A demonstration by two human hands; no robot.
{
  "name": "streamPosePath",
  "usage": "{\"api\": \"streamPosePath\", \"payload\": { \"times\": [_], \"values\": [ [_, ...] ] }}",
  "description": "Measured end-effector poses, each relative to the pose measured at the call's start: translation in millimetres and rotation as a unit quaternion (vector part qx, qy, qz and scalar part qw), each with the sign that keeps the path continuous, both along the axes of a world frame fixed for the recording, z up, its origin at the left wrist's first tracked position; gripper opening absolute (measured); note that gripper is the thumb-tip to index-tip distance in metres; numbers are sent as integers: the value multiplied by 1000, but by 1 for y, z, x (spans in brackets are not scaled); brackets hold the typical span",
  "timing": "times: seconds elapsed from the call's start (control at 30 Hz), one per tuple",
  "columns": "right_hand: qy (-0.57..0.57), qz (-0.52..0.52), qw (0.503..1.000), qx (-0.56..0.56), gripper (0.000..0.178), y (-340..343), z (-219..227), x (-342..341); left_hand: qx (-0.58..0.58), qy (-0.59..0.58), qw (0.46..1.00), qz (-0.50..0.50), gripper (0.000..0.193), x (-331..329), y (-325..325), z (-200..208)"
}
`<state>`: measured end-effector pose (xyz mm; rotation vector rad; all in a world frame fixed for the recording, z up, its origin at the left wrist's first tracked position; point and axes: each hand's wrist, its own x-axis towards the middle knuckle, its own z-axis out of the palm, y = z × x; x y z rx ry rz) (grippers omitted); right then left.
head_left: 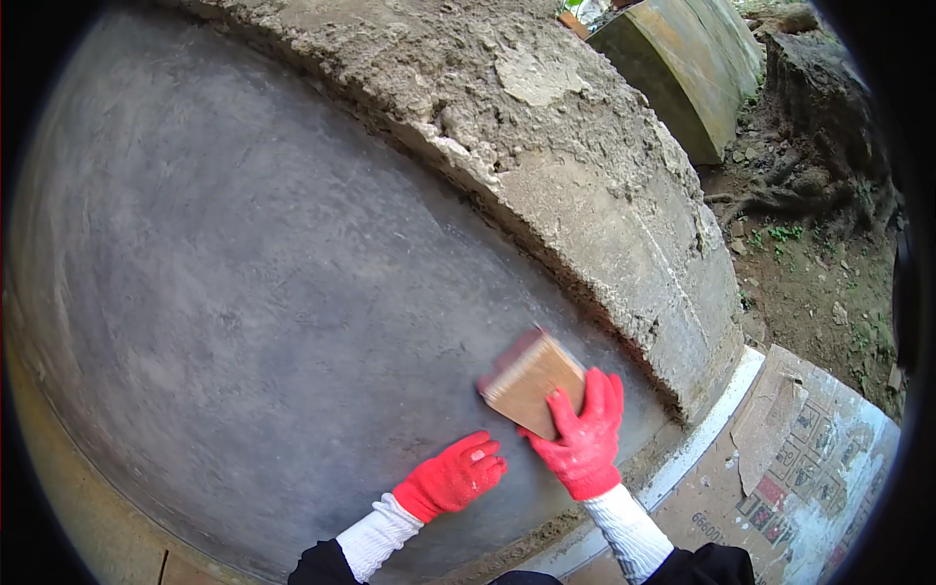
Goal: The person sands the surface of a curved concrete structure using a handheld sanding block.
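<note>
My right hand [583, 434], in a red-coated glove with a white knit cuff, is closed around a wide wooden brush [534, 385]. The brush's far left side is dark red and smeared by motion; it looks like bristles. It lies against or just over a smooth grey cement surface [263, 263]; I cannot tell which. My left hand [453, 476], gloved the same way, is lower and to the left, close to the cement. Its fingers are loosely bent, apart from the brush, and nothing shows in them.
A rough, raised concrete edge [546, 185] runs along the cement's far right side. Stained cardboard [809, 478] lies at the lower right beside a white strip [707, 424]. Beyond are a mossy slab [673, 68], a dark tree stump with roots [819, 127] and bare soil.
</note>
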<state>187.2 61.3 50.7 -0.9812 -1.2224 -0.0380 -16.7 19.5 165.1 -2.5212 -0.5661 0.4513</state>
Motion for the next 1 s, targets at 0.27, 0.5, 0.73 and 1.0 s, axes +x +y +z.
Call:
{"api": "streamPosePath", "payload": {
  "times": [0.27, 0.5, 0.73, 1.0],
  "values": [
    [22, -18, 991, -134, 78, -15, -126, -23, 19, 12, 999, -47, 26, 8, 1, -7],
    [39, 39, 998, -17, 69, 3, 63, 0, -12, 10, 1000, 11, 28, 8, 1, -1],
    [50, -12, 993, -107, 69, -13, -71, -29, -6, 8, 1000, -23, 26, 10, 1, -2],
    [27, 11, 998, -50, 71, -3, 0, -1, -22, -1, 1000, -18, 29, 9, 1, -6]
  ]
}}
